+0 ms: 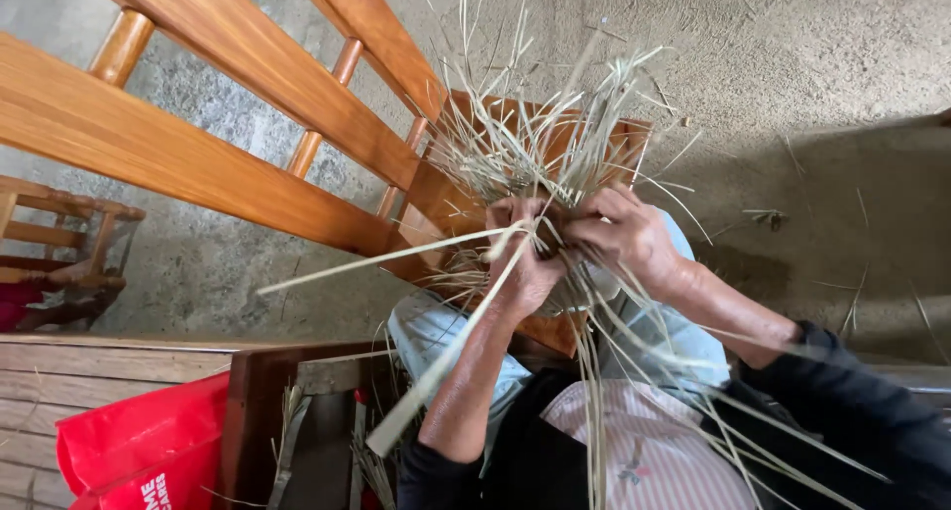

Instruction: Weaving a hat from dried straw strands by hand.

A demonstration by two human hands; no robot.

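Wooden chair (228,163) across upper left. Mid-frame, bundle of pale straw strips (535,144), fanned upward, pinched at its base by both closed hands: left hand (525,257), right hand (629,235). Best kept taut, strips flat, grip tight at crossing.

- Dark long sleeves (852,411) are worn, pushed up above the forearms.
- A pink-and-white striped garment (644,451) is seen beneath.
- Pale blue trousers (436,332) are worn.
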